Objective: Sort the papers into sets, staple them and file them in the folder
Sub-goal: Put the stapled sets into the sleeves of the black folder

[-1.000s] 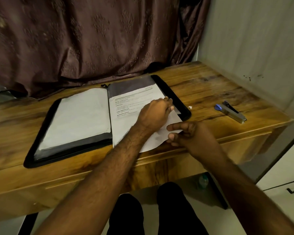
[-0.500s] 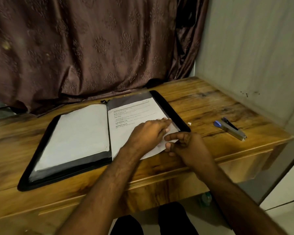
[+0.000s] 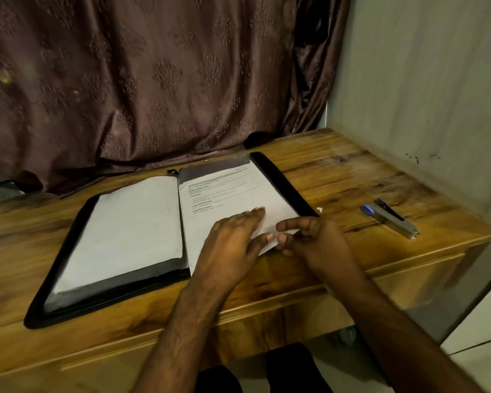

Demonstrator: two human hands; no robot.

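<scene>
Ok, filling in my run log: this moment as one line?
stage: filing | left hand: flat on printed sheet | right hand: pinching sheet's near corner | folder: open | stapler: idle, right

Glossy wooden table [image 3: 338, 177], matt paper [image 3: 233, 194], embossed cloth curtain [image 3: 153, 80], metal stapler [image 3: 391, 218]

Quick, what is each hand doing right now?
Left hand: open, pressed flat on the printed paper in the folder.
Right hand: closed, pinching the paper's near right corner.
</scene>
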